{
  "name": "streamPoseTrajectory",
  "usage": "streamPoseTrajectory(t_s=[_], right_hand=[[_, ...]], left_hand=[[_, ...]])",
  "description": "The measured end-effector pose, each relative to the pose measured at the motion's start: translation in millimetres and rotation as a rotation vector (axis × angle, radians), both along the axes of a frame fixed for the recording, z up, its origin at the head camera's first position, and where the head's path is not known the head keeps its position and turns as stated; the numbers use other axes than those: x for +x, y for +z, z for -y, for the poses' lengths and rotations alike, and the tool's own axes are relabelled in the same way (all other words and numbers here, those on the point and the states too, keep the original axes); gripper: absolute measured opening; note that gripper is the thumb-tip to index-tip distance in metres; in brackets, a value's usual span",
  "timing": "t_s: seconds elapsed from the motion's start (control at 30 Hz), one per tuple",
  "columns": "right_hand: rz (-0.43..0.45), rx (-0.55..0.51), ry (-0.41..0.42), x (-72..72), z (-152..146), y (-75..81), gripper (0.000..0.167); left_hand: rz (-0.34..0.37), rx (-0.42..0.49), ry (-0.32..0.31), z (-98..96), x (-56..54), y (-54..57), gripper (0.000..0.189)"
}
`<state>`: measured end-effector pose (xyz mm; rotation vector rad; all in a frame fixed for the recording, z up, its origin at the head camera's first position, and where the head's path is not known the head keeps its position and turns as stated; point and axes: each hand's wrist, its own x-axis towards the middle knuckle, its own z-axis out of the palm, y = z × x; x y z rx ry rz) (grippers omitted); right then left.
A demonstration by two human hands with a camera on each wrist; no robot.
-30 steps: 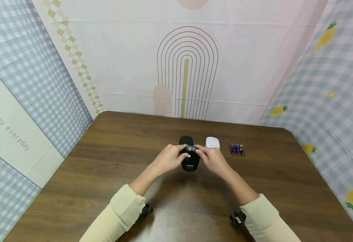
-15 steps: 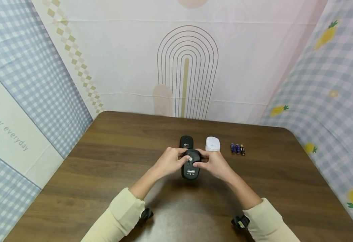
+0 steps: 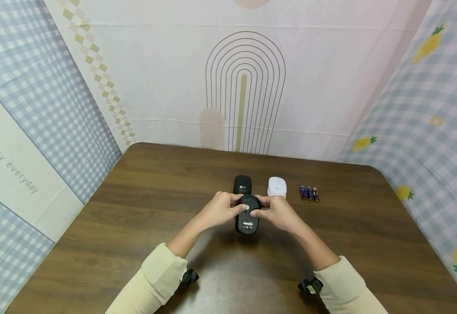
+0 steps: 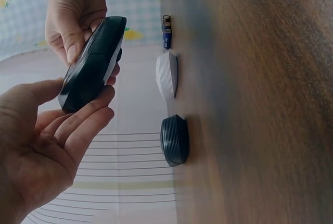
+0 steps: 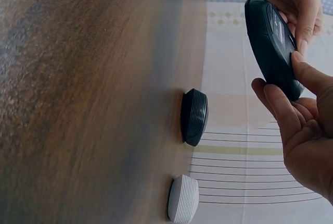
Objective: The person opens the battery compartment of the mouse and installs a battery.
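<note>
A black computer mouse (image 3: 247, 224) is held up above the table, its underside with a small white label turned toward the head camera. My left hand (image 3: 221, 210) pinches its far left edge, thumb on the underside. From the other side my right hand (image 3: 279, 212) grips it, thumb pressing on the underside and fingers beneath. In the left wrist view the mouse (image 4: 93, 67) is tilted between both hands, clear of the wood. The right wrist view shows the label side of the mouse (image 5: 278, 41) next to the thumbs.
Beyond the hands a second black mouse (image 3: 242, 184) sits on the wooden table (image 3: 154, 209). A white mouse (image 3: 277, 186) stands to its right. Farther right lie several small items, 3 batteries (image 3: 309, 193) side by side. Printed cloth (image 3: 165, 78) hangs behind the table.
The held mouse has come nearer and tipped so more of its underside shows. My right thumb has shifted down along it. In the last half second little has moved.
</note>
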<state>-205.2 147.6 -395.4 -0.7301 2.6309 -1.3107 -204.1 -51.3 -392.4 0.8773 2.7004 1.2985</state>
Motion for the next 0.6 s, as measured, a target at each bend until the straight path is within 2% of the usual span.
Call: streamPoseTrajectory(t_s=[0.27, 0.6], right_hand=[[0.022, 0.008, 0.041, -2.6, -2.3, 0.7, 0.043], [0.02, 0.051, 0.035, -3.8, -0.6, 3.7, 0.04]], left_hand=[[0.034, 0.004, -0.007, 0.0, -2.8, -2.4, 0.034], [0.061, 0.007, 0.014, -0.3, -4.0, -4.2, 0.035]])
